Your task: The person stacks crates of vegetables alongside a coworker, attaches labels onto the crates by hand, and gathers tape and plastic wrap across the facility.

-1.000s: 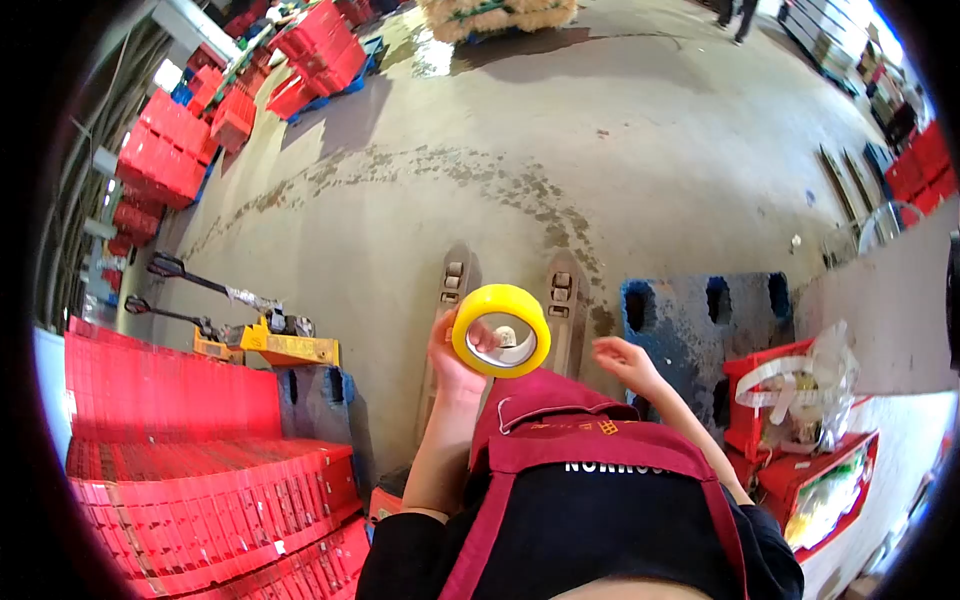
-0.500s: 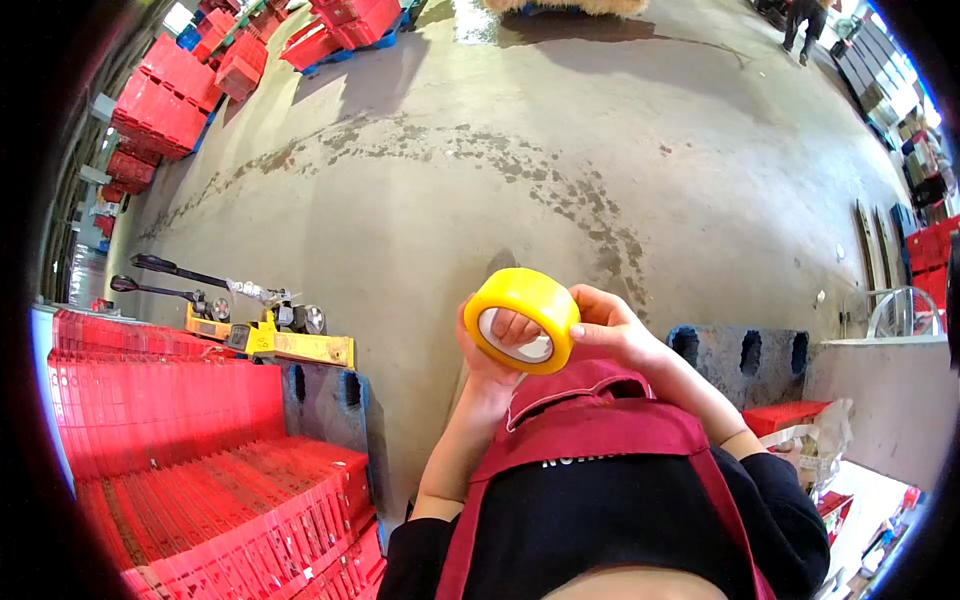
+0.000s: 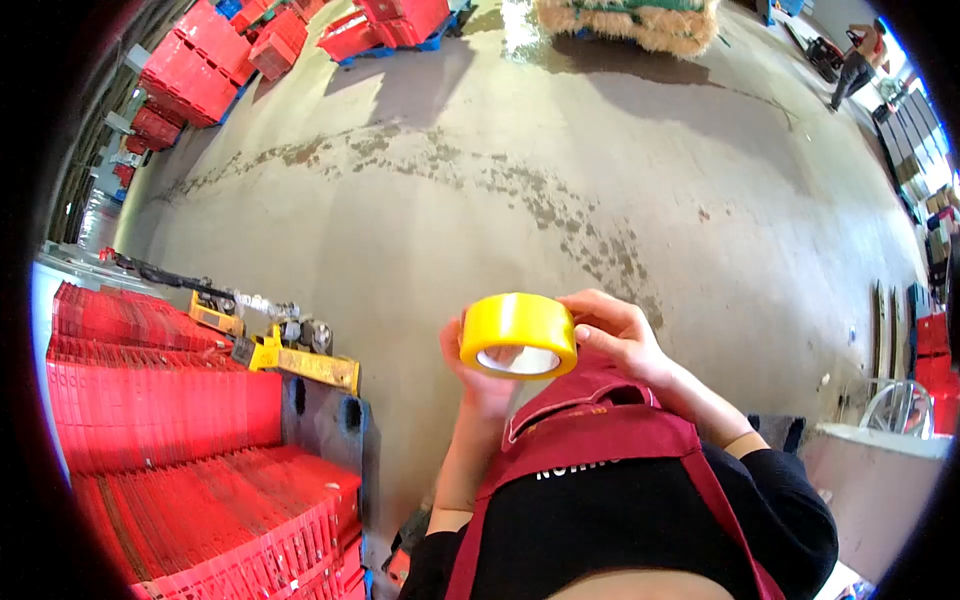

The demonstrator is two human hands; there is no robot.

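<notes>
A roll of yellow tape (image 3: 519, 325) is held in front of my dark red apron, its outer face tilted up and its white core showing below. My left hand (image 3: 478, 375) grips the roll from the left side, with its fingers partly hidden behind and inside the ring. On the right edge of the roll, my right hand (image 3: 615, 335) has its thumb and fingertips pressed together at the tape's surface.
Stacked red crates (image 3: 170, 420) stand at the lower left beside a dark blue pallet (image 3: 328, 425). Yellow pallet jacks (image 3: 305, 365) are behind them. A loaded bundle (image 3: 630, 25) lies far ahead. Another person (image 3: 858, 68) is at the upper right, and a grey-white surface (image 3: 880, 470) is at the right.
My right hand has come in from the right onto the roll. The roll has tipped, so its core opening looks narrower. The view has shifted, and the distant person now shows more fully.
</notes>
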